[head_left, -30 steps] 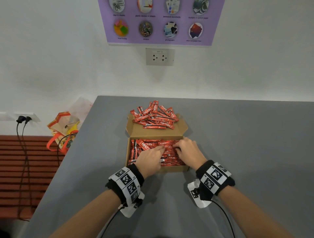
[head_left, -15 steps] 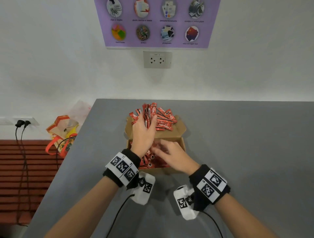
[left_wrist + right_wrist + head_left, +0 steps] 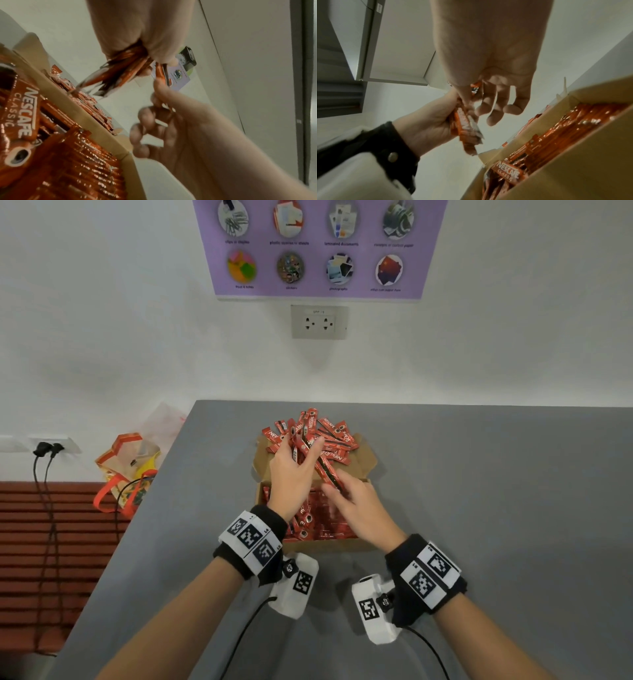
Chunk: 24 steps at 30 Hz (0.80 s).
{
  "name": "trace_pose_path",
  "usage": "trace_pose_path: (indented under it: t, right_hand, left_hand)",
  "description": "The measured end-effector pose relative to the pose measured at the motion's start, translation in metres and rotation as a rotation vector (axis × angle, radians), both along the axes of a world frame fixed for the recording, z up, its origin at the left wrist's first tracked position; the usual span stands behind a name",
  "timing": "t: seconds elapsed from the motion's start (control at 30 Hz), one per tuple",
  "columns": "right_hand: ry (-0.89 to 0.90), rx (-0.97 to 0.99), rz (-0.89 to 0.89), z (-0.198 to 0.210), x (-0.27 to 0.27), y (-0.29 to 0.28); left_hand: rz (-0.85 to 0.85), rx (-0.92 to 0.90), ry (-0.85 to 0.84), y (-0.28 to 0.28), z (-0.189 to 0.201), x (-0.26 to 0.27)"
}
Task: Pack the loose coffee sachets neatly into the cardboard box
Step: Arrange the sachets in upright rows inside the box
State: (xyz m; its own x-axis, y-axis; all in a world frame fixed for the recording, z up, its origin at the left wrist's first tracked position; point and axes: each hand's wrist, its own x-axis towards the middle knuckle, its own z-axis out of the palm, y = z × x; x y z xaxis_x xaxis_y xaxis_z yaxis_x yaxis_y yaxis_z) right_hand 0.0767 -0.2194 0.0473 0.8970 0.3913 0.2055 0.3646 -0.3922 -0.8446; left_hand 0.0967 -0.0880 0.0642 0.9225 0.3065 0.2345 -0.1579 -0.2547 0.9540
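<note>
Cardboard box (image 3: 329, 545) holds packed red sachets (image 3: 325, 518); more lie behind.

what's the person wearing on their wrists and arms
Bare forearms, no sleeves. Each wrist has a black band with white square-patterned marker tags, on the left hand and right hand alike. A white camera block hangs under each, trailing a black cable.

sachet pile (image 3: 310, 436) behind box (image 3: 329, 544), hands (image 3: 291, 474) above

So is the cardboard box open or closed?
Open. The cardboard box has its flap folded back, and red sachets show inside; more sachets are piled on that flap.
</note>
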Motion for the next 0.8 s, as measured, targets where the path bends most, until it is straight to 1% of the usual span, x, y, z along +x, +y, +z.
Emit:
trace_pose_path:
  t: [0.1,0.17,0.23,0.3,0.37,0.43,0.5,0.53,0.6,0.67,0.73,0.8]
  right_hand:
    - [0.072,-0.049,0.006,-0.003,0.005,-0.012]
    - [0.098,-0.102,0.026,-0.003,0.008,-0.018]
    - [0.108,-0.156,0.036,-0.003,0.012,-0.023]
    - [0.121,-0.161,0.005,-0.004,0.016,-0.028]
    - [0.107,-0.156,-0.034,-0.005,0.020,-0.032]
    - [0.065,-0.166,-0.062,-0.004,0.024,-0.032]
    - [0.012,-0.175,-0.108,-0.002,0.027,-0.030]
    - [-0.006,-0.175,-0.128,0.000,0.029,-0.029]
    - [-0.024,-0.156,-0.156,0.002,0.031,-0.025]
    - [0.004,-0.053,-0.193,0.000,0.031,-0.022]
    - [0.060,0.041,-0.257,-0.001,0.028,-0.019]
    - [0.071,0.023,-0.268,-0.003,0.025,-0.016]
  left_hand:
    - [-0.002,0.028,0.030,0.010,0.001,0.005]
    - [-0.057,0.044,0.048,0.014,0.000,0.005]
    - [-0.136,0.007,0.083,0.017,0.001,0.002]
    - [-0.198,-0.048,0.132,0.020,0.000,0.001]
    - [-0.246,-0.051,0.184,0.023,-0.002,-0.001]
    - [-0.328,0.059,0.256,0.023,-0.003,-0.004]
    - [-0.463,0.126,0.319,0.020,-0.003,-0.010]
    - [-0.521,0.113,0.344,0.018,-0.003,-0.012]
    - [-0.570,0.085,0.371,0.017,-0.005,-0.014]
    - [-0.531,0.100,0.367,0.014,-0.006,-0.014]
    - [-0.399,0.111,0.321,0.012,-0.008,-0.014]
    - [-0.274,0.090,0.268,0.011,-0.010,-0.013]
